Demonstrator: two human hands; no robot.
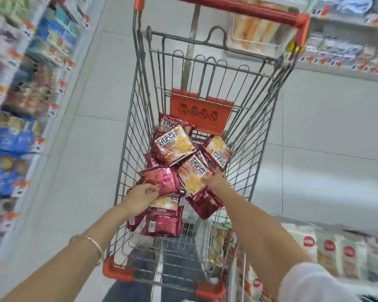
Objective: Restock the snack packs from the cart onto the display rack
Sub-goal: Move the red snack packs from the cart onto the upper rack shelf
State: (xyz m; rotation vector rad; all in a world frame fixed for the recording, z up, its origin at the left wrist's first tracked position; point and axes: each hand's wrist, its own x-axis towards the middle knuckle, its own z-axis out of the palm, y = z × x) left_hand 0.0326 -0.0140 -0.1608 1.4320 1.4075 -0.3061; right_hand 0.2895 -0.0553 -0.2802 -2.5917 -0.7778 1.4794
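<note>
**Q:** Snack packs?
**A:** Lower centre, heaped in the cart. My left grip pinches one pack's foil edge. My right grip touches another; I cannot tell its closure.
**Q:** Handling?
**A:** Light, slippery, crushable, I judge; hold sealed edges.

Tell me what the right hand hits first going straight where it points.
The yellow-fronted snack pack, directly at the right hand fingertips. They look already in contact, though depth is unclear.

Counted in view: one cart; roughly ten snack packs, overlapping; one left hand; one right hand; one bracelet.
</note>
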